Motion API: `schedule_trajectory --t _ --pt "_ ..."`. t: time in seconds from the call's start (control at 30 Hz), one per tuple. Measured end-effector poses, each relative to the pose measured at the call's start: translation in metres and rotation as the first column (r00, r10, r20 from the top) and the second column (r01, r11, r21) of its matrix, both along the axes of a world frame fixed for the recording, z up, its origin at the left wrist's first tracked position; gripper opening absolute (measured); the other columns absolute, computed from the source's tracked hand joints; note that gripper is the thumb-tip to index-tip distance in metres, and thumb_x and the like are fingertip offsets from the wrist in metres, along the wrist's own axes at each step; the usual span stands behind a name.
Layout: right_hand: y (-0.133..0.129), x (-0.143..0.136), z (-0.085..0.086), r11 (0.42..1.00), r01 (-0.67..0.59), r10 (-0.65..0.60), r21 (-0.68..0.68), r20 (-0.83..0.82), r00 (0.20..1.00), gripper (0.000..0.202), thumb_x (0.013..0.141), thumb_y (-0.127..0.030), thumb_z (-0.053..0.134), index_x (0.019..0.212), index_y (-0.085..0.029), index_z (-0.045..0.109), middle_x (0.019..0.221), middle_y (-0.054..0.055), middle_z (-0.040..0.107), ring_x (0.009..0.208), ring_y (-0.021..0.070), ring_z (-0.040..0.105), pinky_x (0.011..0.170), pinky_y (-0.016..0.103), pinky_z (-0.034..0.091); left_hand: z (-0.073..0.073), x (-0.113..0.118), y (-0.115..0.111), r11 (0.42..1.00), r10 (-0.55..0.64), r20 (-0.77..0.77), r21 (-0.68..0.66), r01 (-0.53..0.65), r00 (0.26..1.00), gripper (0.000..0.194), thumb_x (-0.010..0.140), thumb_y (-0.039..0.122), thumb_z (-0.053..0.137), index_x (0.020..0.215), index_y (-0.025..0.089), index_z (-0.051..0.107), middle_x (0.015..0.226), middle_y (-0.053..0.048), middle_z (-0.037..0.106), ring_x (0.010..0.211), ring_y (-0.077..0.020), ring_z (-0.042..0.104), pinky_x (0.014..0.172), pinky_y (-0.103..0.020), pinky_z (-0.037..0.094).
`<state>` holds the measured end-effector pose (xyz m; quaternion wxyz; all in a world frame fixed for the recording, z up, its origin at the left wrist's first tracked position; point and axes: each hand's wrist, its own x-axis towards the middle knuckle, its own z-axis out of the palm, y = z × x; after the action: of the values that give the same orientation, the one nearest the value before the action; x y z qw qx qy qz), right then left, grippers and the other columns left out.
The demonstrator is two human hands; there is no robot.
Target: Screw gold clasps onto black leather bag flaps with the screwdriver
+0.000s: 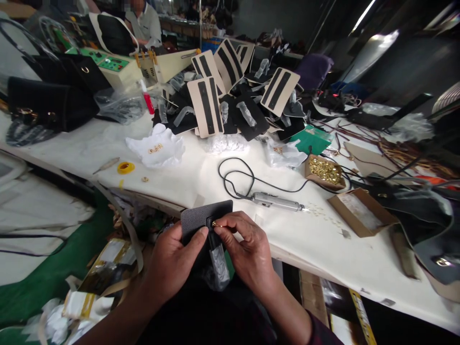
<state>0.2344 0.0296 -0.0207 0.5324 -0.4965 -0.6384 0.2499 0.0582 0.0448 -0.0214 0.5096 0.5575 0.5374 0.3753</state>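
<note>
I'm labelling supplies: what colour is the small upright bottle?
The bottle is red with a white top, seen in the head view.

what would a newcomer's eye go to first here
Probably the heap of black pieces and pale, dark-striped panels at the table's far side. Next, perhaps, the small box of gold-coloured bits to the right, and the hands in front, holding a dark textured piece.

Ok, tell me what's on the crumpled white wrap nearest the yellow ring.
On the white wrap lie several small gold-coloured pieces; anything under its folds is covered from view.
</note>
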Motion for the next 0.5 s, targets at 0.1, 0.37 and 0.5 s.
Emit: schedule_trajectory --t 0.1,0.37,0.5 --pt "-0.005 0.002 0.000 1.000 -0.018 0.018 -0.001 0.045 0.999 0.010 0.099 -0.014 0.068 0.099 -0.023 0.073 0.093 0.002 0.072 0.086 0.0150 0.069 0.077 0.027 0.054 -0.002 0.002 -0.002 0.999 -0.001 -0.024 0.051 0.003 1.000 0.036 0.094 0.047 0.069 0.113 0.017 0.078 0.106 -0.008 0.081 0.095 -0.0255 0.075 0.084 -0.031 0.059" --pt "-0.014 0.006 -0.001 0.996 -0.019 0.032 -0.087 0.147 0.989 0.010 0.102 -0.019 0.064 0.097 -0.023 0.071 0.094 0.003 0.072 0.087 0.0176 0.068 0.080 0.031 0.053 -0.003 0.004 -0.010 0.992 -0.023 -0.099 0.121 0.035 0.995 0.029 0.097 0.043 0.066 0.108 0.020 0.077 0.096 -0.005 0.080 0.086 -0.0225 0.073 0.079 -0.030 0.058" --pt "-0.014 0.004 -0.005 0.999 -0.007 0.012 -0.051 0.099 0.995 0.009 0.100 -0.016 0.066 0.098 -0.023 0.071 0.094 0.003 0.073 0.086 0.0167 0.069 0.079 0.030 0.054 -0.002 0.006 -0.012 0.993 -0.026 -0.092 0.109 0.036 0.995 0.029 0.096 0.045 0.067 0.103 0.019 0.078 0.094 -0.004 0.080 0.083 -0.0216 0.072 0.074 -0.028 0.057"
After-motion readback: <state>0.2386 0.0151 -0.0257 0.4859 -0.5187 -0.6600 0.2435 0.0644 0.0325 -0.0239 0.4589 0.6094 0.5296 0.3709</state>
